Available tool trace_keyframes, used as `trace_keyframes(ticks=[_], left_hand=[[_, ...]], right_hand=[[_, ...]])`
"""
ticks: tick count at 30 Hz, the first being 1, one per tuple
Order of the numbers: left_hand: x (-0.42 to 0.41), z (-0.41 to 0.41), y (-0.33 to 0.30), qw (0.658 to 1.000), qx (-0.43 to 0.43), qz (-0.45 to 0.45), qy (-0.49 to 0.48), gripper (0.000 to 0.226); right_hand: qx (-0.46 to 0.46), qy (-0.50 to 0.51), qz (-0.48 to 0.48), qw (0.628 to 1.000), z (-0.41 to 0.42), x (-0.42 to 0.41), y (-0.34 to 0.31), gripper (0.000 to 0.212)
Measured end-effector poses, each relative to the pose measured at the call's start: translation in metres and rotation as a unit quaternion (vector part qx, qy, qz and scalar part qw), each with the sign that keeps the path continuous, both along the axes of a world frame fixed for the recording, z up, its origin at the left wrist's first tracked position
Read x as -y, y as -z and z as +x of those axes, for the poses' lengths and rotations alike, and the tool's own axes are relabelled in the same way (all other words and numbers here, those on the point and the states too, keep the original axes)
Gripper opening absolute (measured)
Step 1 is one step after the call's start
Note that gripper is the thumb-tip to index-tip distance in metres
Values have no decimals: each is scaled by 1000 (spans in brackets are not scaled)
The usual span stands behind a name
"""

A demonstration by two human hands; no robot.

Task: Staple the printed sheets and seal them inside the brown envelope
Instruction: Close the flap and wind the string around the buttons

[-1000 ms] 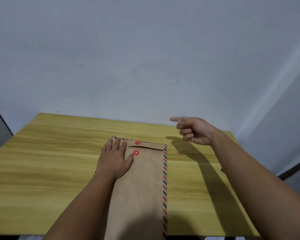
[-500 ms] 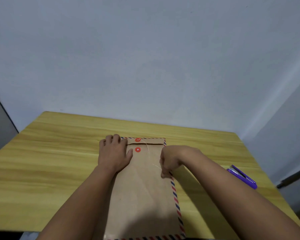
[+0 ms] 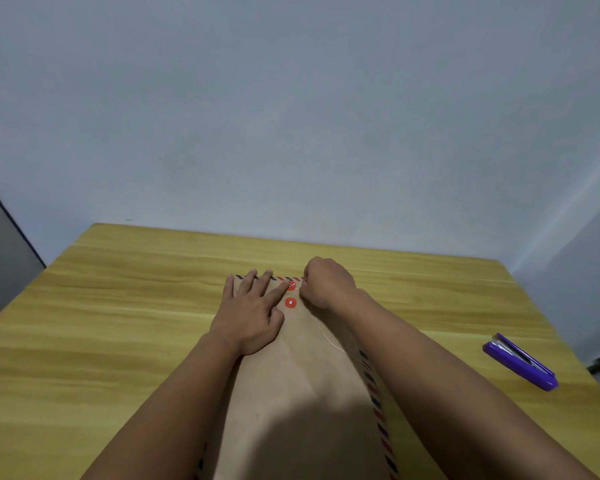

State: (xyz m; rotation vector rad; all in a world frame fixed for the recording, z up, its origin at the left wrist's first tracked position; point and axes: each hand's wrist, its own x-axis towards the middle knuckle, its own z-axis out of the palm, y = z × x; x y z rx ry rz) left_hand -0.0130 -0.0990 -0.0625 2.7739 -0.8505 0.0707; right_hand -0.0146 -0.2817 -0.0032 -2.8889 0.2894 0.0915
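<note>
The brown envelope (image 3: 302, 382) with red-and-blue striped edges lies lengthwise on the wooden table (image 3: 118, 306), its flap folded down at the far end. Two red closure discs (image 3: 290, 302) sit one above the other near the flap. My left hand (image 3: 253, 313) presses flat on the envelope's upper left, its index finger reaching the upper disc. My right hand (image 3: 328, 284) is closed, pinching the thin closure string (image 3: 329, 339) beside the upper disc; the string trails back along the envelope. No printed sheets are visible.
A purple stapler (image 3: 520, 362) lies on the table to the right, near the right edge. A plain wall stands behind the table's far edge. A dark object shows past the left edge.
My right hand moved from the envelope's right edge up to the upper red disc, taking the string with it. My left index finger stretched toward that disc.
</note>
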Motion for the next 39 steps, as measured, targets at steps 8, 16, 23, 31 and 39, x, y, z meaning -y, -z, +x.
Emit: trace_keyframes(ticks=[8, 16, 23, 31, 39], left_hand=[[0, 1, 3, 1000, 7, -2, 1, 66], [-1, 0, 0, 1000, 6, -2, -2, 68], [-1, -1, -1, 1000, 4, -3, -5, 68], [-1, -4, -3, 999, 10, -20, -50, 64], [-2, -6, -3, 995, 50, -38, -74, 57]], right_hand=[[29, -47, 42, 998, -3, 3, 2, 18], [6, 73, 456, 887, -11, 0, -3, 9], [-2, 140, 411, 901, -23, 14, -11, 25], [128, -162, -74, 976, -61, 19, 10, 29], [156, -209, -203, 944, -70, 14, 20, 19]])
